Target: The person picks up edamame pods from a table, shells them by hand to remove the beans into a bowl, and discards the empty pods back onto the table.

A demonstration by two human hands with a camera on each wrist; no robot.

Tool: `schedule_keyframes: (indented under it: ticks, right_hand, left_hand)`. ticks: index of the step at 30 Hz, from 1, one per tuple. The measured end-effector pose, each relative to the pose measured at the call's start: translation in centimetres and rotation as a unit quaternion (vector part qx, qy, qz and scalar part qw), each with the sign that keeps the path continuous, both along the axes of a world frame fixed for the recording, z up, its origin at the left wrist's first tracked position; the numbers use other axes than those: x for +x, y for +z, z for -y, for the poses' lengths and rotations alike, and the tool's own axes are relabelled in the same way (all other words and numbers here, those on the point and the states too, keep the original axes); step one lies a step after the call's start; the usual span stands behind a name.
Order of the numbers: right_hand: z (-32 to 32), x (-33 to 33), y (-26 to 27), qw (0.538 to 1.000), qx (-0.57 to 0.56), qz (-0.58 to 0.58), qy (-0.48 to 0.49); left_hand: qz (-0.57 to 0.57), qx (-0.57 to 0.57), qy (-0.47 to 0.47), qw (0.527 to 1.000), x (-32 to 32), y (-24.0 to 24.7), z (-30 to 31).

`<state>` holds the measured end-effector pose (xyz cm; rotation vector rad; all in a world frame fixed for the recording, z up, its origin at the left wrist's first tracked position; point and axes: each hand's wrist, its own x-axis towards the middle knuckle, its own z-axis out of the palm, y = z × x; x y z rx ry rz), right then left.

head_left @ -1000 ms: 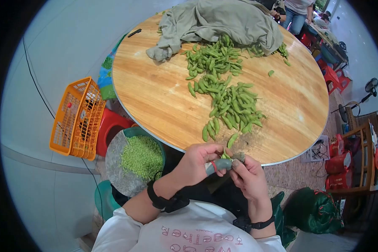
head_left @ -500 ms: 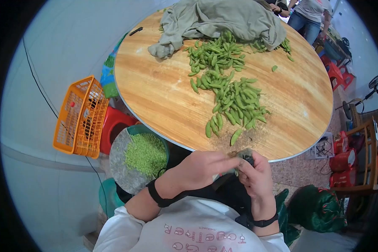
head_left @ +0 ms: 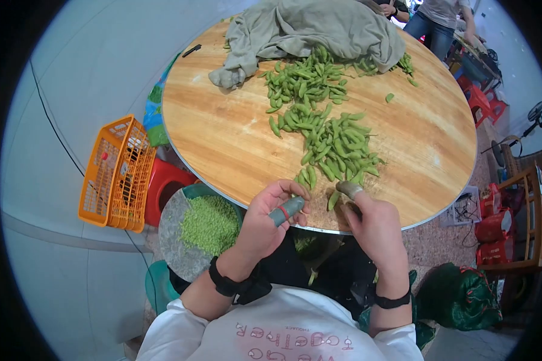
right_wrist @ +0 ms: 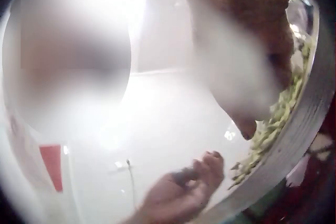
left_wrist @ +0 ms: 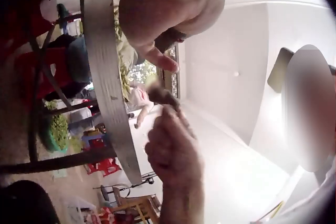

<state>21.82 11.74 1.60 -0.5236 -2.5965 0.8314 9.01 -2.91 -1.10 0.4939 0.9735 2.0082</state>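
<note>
The left hand (head_left: 270, 222) is above the table's near edge, fingers loosely bent and nothing visible in them; its thumb wears a grey-green cover (head_left: 287, 210) with a red band. To its right, the right hand (head_left: 376, 225) reaches over the edge, covered finger and thumb apart beside a single green pod (head_left: 333, 200) on the wood; contact cannot be told. A heap of pods (head_left: 337, 144) lies just beyond. The left wrist view has the left hand (left_wrist: 168, 8) above and the right hand (left_wrist: 176, 155) below; the right wrist view shows the right hand (right_wrist: 247, 40) and left hand (right_wrist: 184, 192).
A grey-green cloth (head_left: 313, 30) covers the far part of the round table (head_left: 223, 138). Left of it are a tub of shelled beans (head_left: 208, 225), a red stool (head_left: 162, 183) and an orange crate (head_left: 115, 174). A green sack (head_left: 457, 298) lies at the right; people stand beyond.
The hands, together before, have moved apart. The left hand has come back with its thumb cover exposed; the right has moved forward to the near pod.
</note>
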Motion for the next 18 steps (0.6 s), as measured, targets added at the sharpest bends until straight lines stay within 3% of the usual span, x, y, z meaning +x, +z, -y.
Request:
schedule_keyframes:
  ticks: [2,7,8,9,10,12,14,16,17,18]
  right_hand:
    - [-0.6,-1.0,-0.7,0.992,0.09,0.088,-0.016]
    - [-0.8,-1.1,-2.0,0.995,0.08,-0.06,0.011]
    - [-0.5,-0.5,-1.4,0.961,-0.269,-0.053,0.019]
    - [0.0,0.0,-0.6,0.809,-0.586,-0.037,0.023]
    - [0.4,0.3,-0.2,0.808,-0.587,-0.034,0.023]
    - [1.3,0.5,0.4,0.695,-0.716,-0.051,0.055]
    - [1.4,1.1,-0.3,0.715,-0.69,-0.043,0.104]
    - [1.9,1.3,0.4,0.772,-0.628,-0.031,0.093]
    - [1.9,1.6,0.1,0.774,-0.623,-0.031,0.107]
    - [2.0,1.6,0.1,0.774,-0.624,-0.03,0.107]
  left_hand:
    - [0.031,0.006,-0.024,0.999,0.0,-0.1,0.0]
    - [0.067,-0.029,-0.065,0.995,0.0,0.4,-0.4]
    - [0.069,-0.03,-0.061,0.995,0.2,1.0,-0.5]
    - [0.089,-0.03,-0.103,0.99,0.5,1.7,-0.6]
    - [0.108,-0.031,-0.145,0.983,0.6,2.0,-0.7]
    - [0.121,-0.021,-0.165,0.978,0.4,0.8,-0.9]
    - [0.135,-0.011,-0.186,0.973,0.6,0.3,-1.2]
    - [0.06,0.001,-0.086,0.994,1.1,0.3,-1.4]
    - [0.061,0.001,-0.084,0.995,1.2,0.2,-1.5]
    - [-0.006,-0.023,-0.054,0.998,1.3,-0.1,-1.5]
